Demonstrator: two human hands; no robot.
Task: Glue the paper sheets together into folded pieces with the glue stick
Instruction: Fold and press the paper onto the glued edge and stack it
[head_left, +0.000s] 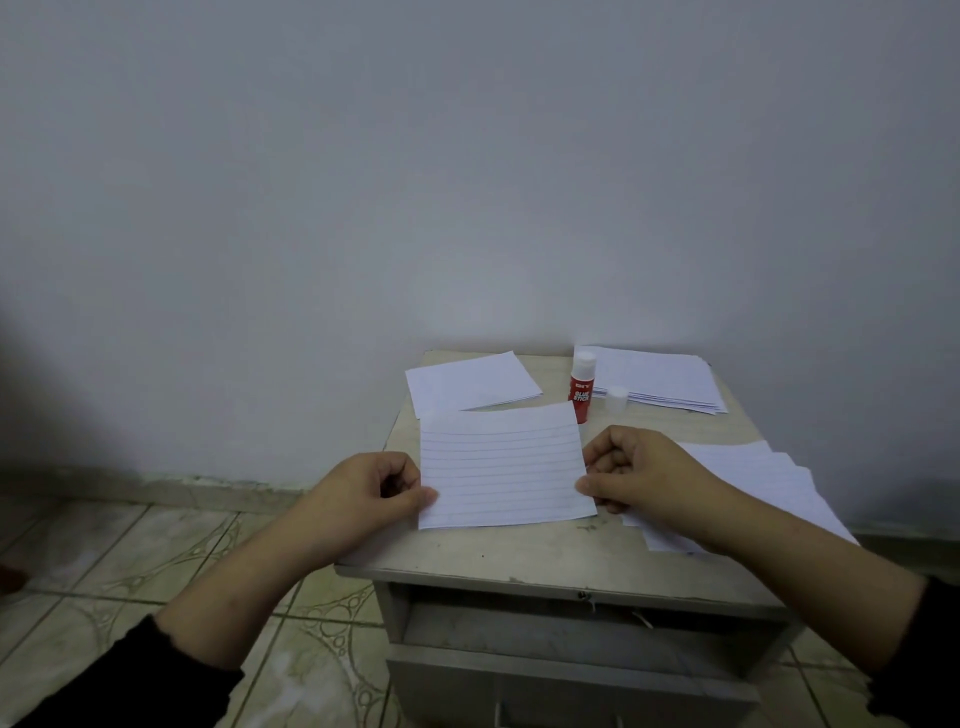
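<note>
Here, left hand (363, 488) and right hand (631, 475) pinching lined sheet (501, 467), red tube (582, 387) labelled "GLUE STICK"

Left hand (363, 493) and right hand (631, 475) pinch opposite side edges of a lined sheet (501, 465) at the tabletop (519, 551) centre; glue stick (582, 384) stands upright behind.

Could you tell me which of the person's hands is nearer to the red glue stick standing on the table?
Right. The right hand pinches the lined paper sheet just below the red glue stick; the left hand holds the sheet's opposite edge, farther away.
</note>
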